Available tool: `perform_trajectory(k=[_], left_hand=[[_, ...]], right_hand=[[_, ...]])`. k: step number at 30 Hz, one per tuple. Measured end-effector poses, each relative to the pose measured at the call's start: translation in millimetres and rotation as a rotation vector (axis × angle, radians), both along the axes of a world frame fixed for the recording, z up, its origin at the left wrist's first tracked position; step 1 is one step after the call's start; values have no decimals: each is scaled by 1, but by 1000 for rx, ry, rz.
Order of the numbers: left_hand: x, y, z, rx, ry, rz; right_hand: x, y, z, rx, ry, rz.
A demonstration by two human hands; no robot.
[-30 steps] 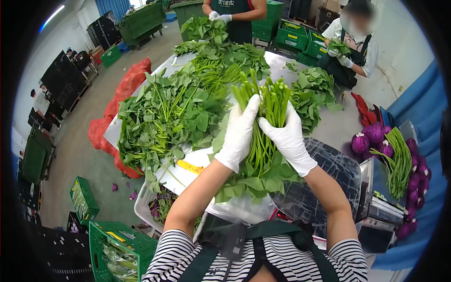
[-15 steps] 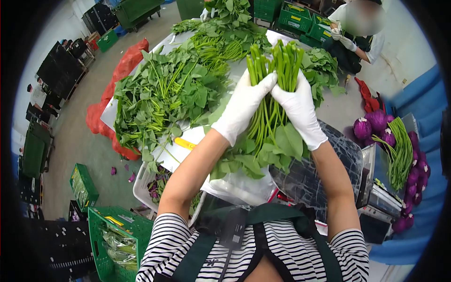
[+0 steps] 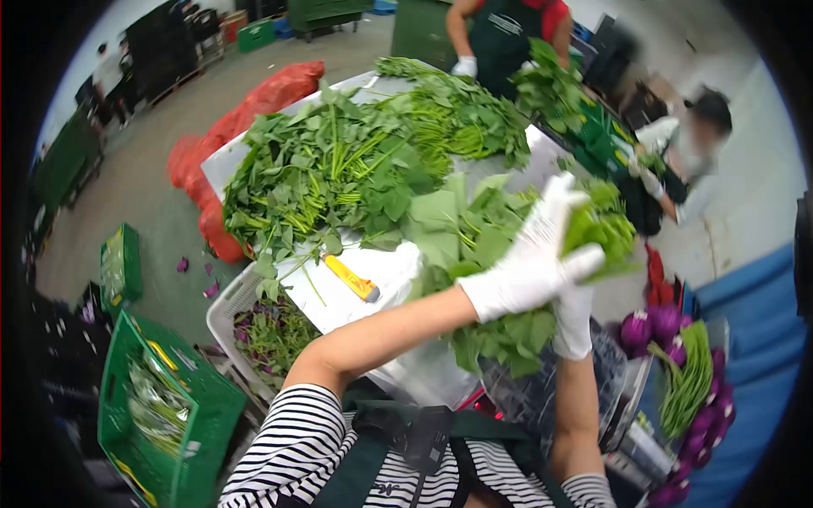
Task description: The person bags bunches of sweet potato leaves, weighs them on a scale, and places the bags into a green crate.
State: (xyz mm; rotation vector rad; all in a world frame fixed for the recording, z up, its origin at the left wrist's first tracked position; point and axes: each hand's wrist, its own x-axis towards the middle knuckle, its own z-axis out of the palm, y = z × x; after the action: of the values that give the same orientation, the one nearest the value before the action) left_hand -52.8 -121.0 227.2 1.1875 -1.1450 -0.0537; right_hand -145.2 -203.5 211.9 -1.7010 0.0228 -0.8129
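Leafy bunch (image 3: 512,340), apparently gripped by the half-hidden right hand (image 3: 573,324); left hand (image 3: 533,264) slants across, spread wide.

Worn on my head, the lone wide-angle camera faced forward and steeply down, near my white-gloved fingers (image 3: 550,207), across the flat white table (image 3: 223,170).

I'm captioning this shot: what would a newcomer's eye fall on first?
Probably the white-gloved left hand, overlapping the right hand among leafy greens, right of centre. The yellow cutter lying to the hands' left comes next. Purple cabbages also stand out on the right, near the blue curtain.
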Motion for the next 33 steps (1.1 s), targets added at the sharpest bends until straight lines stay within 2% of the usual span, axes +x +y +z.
perform_trajectory(k=[1,6,10,18,21,27,31,33], left_hand=[[-7,5,7,43,-143,24],[-25,11,25,39,-377,105],[-25,21,31,57,-477,73],[-25,35,32,88,-468,20],[-14,31,25,121,-491,107],[-5,21,23,308,-491,114],[-4,22,30,348,-518,38],[0,17,34,384,-544,-74]], right_hand=[[-3,0,1,12,0,7],[-18,-1,1,72,21,6],[-27,-1,0,122,27,-3],[-32,3,-7,224,24,-3],[-31,4,-9,278,13,5],[-34,5,-17,453,-19,31],[-32,3,-23,603,-84,61],[-34,1,-28,703,-133,76]])
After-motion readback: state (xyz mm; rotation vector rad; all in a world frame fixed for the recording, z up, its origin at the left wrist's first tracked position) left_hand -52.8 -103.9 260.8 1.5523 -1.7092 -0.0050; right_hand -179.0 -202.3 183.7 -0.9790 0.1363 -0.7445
